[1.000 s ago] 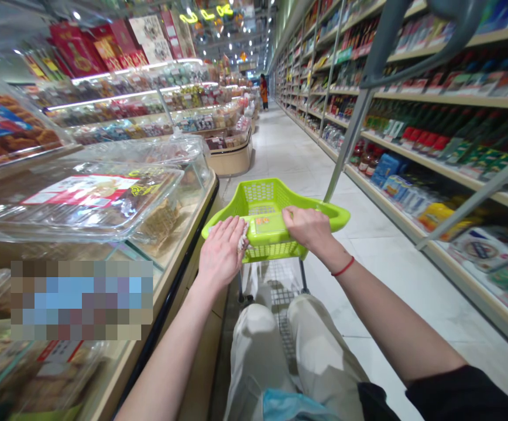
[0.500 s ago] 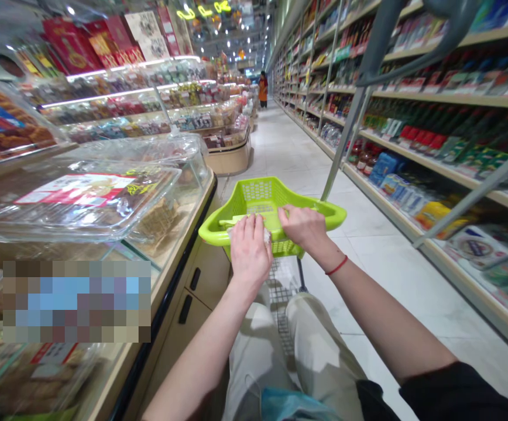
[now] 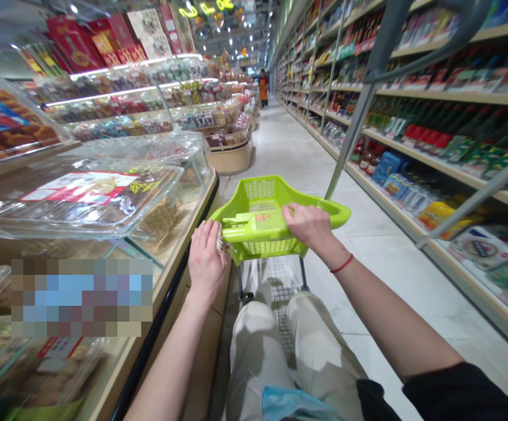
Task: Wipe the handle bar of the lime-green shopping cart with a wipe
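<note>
Left hand (image 3: 205, 258) bunches a soft wipe (image 3: 221, 244) against the basket (image 3: 263, 247) corner; right hand (image 3: 309, 225) grips its stiff, probably light rim, the best hold.

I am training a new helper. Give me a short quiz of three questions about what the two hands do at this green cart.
1. True or false: the right hand grips the rim of the green cart basket.
2. What does the left hand hold at the basket's near left corner? A) a bottle B) a crumpled white tissue C) a red box
3. Fill in: the thin band on the right wrist is ____.
Key: 1 true; 2 B; 3 red.
</note>
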`<state>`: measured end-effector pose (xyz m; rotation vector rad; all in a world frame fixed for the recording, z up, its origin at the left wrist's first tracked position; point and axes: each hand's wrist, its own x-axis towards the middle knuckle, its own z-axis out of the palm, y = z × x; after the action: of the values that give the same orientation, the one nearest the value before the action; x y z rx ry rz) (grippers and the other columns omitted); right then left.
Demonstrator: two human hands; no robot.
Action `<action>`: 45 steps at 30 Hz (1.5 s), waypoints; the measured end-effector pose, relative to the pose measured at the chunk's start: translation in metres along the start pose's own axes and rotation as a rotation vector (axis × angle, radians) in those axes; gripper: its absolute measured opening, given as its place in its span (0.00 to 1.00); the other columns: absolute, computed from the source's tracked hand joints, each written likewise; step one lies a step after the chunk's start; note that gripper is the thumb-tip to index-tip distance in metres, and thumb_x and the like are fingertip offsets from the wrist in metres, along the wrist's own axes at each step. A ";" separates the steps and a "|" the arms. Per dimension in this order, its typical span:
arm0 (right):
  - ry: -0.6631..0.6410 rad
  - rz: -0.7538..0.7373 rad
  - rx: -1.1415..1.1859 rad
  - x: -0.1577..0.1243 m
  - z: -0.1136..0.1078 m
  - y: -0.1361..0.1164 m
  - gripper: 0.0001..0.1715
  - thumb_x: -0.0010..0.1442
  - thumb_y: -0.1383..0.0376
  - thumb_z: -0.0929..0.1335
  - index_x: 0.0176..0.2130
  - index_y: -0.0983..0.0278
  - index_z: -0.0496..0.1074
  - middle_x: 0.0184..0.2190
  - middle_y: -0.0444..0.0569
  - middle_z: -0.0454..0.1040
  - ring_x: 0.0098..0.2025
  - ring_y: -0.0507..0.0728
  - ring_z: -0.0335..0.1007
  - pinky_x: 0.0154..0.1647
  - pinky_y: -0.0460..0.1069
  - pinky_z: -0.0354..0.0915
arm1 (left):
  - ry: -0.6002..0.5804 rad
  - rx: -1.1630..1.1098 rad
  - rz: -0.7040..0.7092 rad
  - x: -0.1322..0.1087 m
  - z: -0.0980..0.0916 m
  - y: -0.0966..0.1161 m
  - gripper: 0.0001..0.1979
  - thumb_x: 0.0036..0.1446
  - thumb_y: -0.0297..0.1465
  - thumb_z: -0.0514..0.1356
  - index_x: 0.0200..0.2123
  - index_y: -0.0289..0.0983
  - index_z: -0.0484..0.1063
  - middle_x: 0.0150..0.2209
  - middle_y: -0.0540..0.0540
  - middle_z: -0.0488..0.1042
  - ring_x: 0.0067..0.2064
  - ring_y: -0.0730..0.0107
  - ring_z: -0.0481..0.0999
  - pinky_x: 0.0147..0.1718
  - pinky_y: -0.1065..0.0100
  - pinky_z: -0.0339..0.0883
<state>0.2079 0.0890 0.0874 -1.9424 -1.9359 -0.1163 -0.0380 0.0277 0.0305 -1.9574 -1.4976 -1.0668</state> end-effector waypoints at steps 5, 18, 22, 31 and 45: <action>0.005 0.004 0.005 0.000 0.001 -0.001 0.27 0.69 0.53 0.58 0.45 0.64 0.80 0.31 0.57 0.80 0.38 0.61 0.78 0.34 0.50 0.63 | 0.027 -0.029 -0.069 0.010 0.011 0.021 0.20 0.65 0.28 0.50 0.58 0.32 0.69 0.58 0.33 0.72 0.65 0.55 0.66 0.64 0.48 0.58; -0.013 -0.001 -0.026 0.002 -0.001 0.003 0.28 0.70 0.53 0.57 0.47 0.65 0.79 0.33 0.57 0.80 0.39 0.61 0.78 0.36 0.49 0.63 | -0.144 -0.025 0.213 0.019 0.021 0.052 0.33 0.57 0.21 0.51 0.67 0.32 0.57 0.65 0.35 0.64 0.68 0.57 0.60 0.66 0.52 0.56; -0.028 -0.008 -0.027 0.001 -0.003 0.002 0.27 0.69 0.53 0.57 0.47 0.64 0.79 0.33 0.57 0.81 0.39 0.61 0.78 0.35 0.49 0.63 | -0.161 0.061 0.261 0.012 0.006 0.027 0.33 0.57 0.22 0.53 0.67 0.32 0.57 0.65 0.35 0.64 0.68 0.54 0.61 0.68 0.50 0.52; 0.005 -0.022 -0.026 0.000 -0.002 0.001 0.27 0.69 0.53 0.57 0.44 0.62 0.79 0.31 0.56 0.80 0.38 0.62 0.78 0.33 0.50 0.62 | -0.178 -0.042 0.162 0.004 -0.006 -0.011 0.39 0.52 0.19 0.52 0.69 0.36 0.53 0.65 0.34 0.63 0.70 0.52 0.56 0.66 0.44 0.55; 0.034 -0.019 -0.019 0.000 0.003 0.005 0.28 0.69 0.53 0.57 0.45 0.64 0.80 0.31 0.58 0.79 0.37 0.62 0.77 0.34 0.50 0.61 | -0.275 -0.053 0.197 0.019 0.016 0.056 0.36 0.52 0.15 0.49 0.67 0.29 0.55 0.66 0.31 0.61 0.70 0.54 0.55 0.67 0.47 0.54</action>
<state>0.2117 0.0899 0.0835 -1.9222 -1.9383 -0.1726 0.0216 0.0340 0.0417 -2.3097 -1.3842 -0.7865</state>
